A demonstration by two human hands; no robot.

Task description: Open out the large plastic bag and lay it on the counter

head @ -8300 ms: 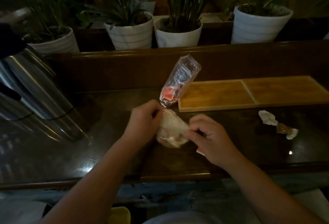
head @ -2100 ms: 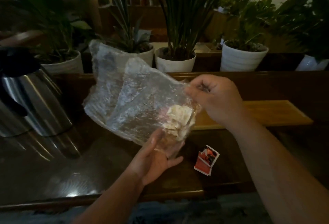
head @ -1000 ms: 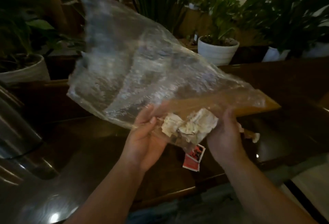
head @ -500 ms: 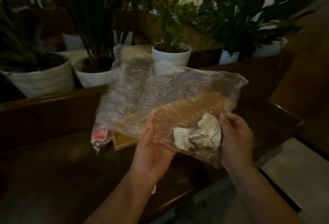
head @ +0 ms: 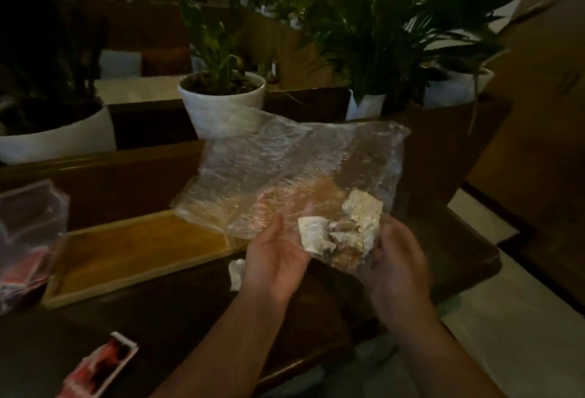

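Dim indoor scene, seen from head height looking down at two bare forearms over a dark wooden table (head: 152, 309).

Both hands hold up a large crumpled clear plastic bag (head: 285, 169) above the table's far-right part. The bag spreads wide & upward from the hands, w/ its top edge level w/ the plant pots behind. At its bottom corner sits a wad of crumpled white paper scraps (head: 345, 226), inside the plastic as far as can be told.

Left hand (head: 273, 258): palm turned up & toward the viewer, fingers fairly straight, supporting the bag from below at its lower-left part; fingertips lie behind the film. Not clamped, more a cradling touch.

Right hand (head: 399, 258): at the bag's lower-right corner, just beside the paper wad, fingers curled around the plastic, gripping it. Image is blurred here, so finger detail is unclear.

On the table, left of the hands: a shallow light-wood tray (head: 126, 252), partly under the bag's lower edge in this view. A small white paper scrap (head: 236, 274) lies just left of the left wrist. Far left: a smaller clear packet w/ red contents (head: 28, 239). Bottom left: a red & white sachet (head: 101, 366), lying apart from the rest.

Behind the table: white plant pots (head: 221, 106) w/ leafy green plants (head: 389, 27).
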